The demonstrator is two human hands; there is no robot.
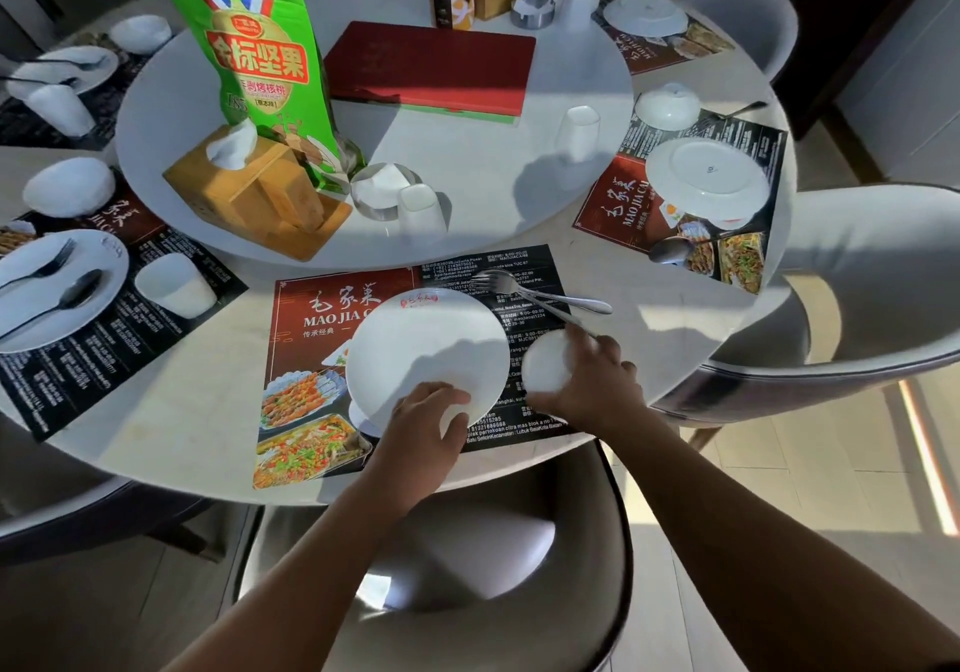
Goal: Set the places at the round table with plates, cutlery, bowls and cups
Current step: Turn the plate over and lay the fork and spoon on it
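While the white plate is lying on the placemat at the worktop's near edge, the left hand is gripping its near rim with closed fingers, and the right hand is clasping a white bowl just beside it, near the fork.
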